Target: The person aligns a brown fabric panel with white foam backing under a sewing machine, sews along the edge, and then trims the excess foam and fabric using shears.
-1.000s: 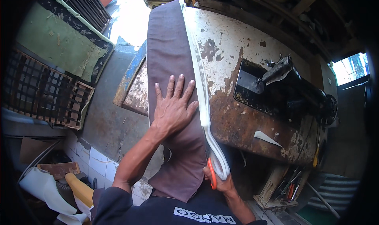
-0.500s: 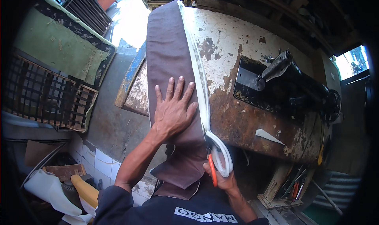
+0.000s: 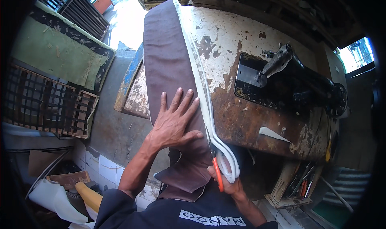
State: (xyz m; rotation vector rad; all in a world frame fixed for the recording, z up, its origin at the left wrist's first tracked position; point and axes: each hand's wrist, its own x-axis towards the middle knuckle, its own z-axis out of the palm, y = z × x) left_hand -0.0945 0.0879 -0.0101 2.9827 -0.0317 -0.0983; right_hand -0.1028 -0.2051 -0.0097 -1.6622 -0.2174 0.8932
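Observation:
A long piece of brown fabric [image 3: 167, 48] lies lengthwise over the left part of the worn table, its near end draping down by my body. Along its right edge runs a white strip [image 3: 193, 56], which bends into a loop near my right hand. My left hand [image 3: 173, 120] rests flat on the fabric, fingers spread. At the table's near edge, my right hand [image 3: 229, 185] grips orange-handled scissors [image 3: 218, 174]. Their blades lie along the fabric's right edge, where the white strip parts from it; the tips are hard to make out. The white loop hangs against that hand.
A black sewing machine [image 3: 285, 68] sits on the right of the table [image 3: 249, 120], with a pointed white scrap [image 3: 274, 134] nearer me. At left stand a green padded panel [image 3: 60, 48] and a webbed frame [image 3: 44, 100]. Tools [image 3: 303, 184] sit below the table at right.
My left hand has slid nearer to me along the fabric, its thumb now reaching further toward the right edge. The scissors and right hand have shifted little. The whole view has moved slightly.

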